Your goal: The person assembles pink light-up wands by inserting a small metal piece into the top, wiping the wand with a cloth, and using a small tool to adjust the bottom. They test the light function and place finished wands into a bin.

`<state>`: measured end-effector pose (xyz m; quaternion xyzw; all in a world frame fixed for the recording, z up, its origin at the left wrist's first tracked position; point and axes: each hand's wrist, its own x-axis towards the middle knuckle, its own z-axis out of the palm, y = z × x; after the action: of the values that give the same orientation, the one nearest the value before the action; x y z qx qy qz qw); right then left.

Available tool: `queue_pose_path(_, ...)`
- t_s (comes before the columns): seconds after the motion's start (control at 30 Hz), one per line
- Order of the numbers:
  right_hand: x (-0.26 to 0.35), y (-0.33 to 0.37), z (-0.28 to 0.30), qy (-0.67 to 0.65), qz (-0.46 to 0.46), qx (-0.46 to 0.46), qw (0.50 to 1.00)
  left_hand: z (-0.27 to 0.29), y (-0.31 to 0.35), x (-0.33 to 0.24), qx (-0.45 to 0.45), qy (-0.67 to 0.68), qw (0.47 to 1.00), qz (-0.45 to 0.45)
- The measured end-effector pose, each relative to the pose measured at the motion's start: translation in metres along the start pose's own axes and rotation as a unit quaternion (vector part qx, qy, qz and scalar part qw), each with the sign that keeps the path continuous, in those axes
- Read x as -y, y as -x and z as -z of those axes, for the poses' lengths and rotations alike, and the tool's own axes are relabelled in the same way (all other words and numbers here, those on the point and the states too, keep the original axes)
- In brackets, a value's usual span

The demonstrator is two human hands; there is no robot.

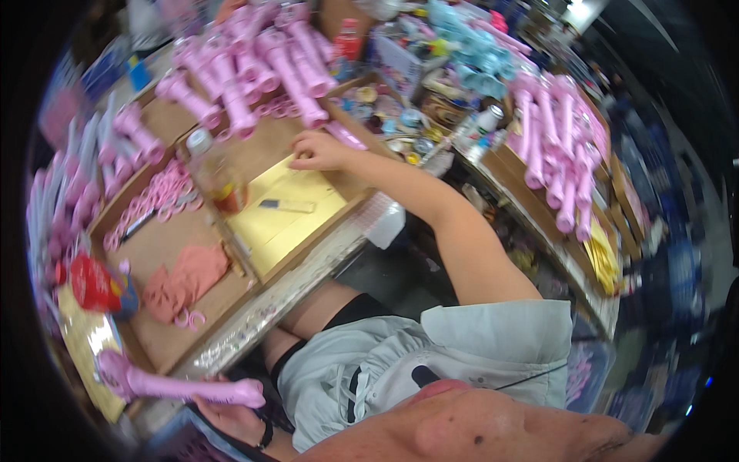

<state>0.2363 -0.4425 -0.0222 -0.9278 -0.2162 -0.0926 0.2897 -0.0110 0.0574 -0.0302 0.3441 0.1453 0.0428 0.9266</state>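
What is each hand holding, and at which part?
The left hand grips a pink plastic toy at its narrow end. The right hand rests on the yellow sheet, holding nothing visible.

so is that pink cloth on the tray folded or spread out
Neither: the pink cloth lies crumpled on the cardboard tray, its surface bunched and its edges uneven.

A single head-worn fisheye view looks steeply down and forward over the cardboard-topped workbench, tilted so the bench edge runs diagonally from lower left to upper right. The camera sits close: the person's own chin and grey shirt fill the lower frame beneath the bench, nearer the lens than anything on it. Beyond the bench's far side, heaps of pink plastic tubes lie farther off and blurred. Right of the bench, a second table bends with the dark rim. No other view shares the scene.
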Motion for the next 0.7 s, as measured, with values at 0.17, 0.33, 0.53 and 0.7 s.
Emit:
queue_pose_path(0.17,-0.007,-0.004,-0.004,-0.157,-0.148,-0.031,0.976,0.0,-0.016,-0.022,-0.18,-0.688,0.646,-0.278)
queue_pose_path(0.33,-0.01,-0.011,-0.005,-0.398,-0.284,-0.14,0.861,-0.019,-0.025,-0.034,-0.175,-0.457,0.847,-0.208)
queue_pose_path(0.53,0.01,-0.004,0.036,-0.461,-0.116,-0.338,0.812,-0.03,-0.019,-0.02,0.085,-0.346,0.795,-0.49)
queue_pose_path(0.7,0.129,0.017,0.029,-0.29,-0.011,-0.314,0.904,-0.059,-0.011,-0.019,-0.006,-0.085,0.922,-0.378)
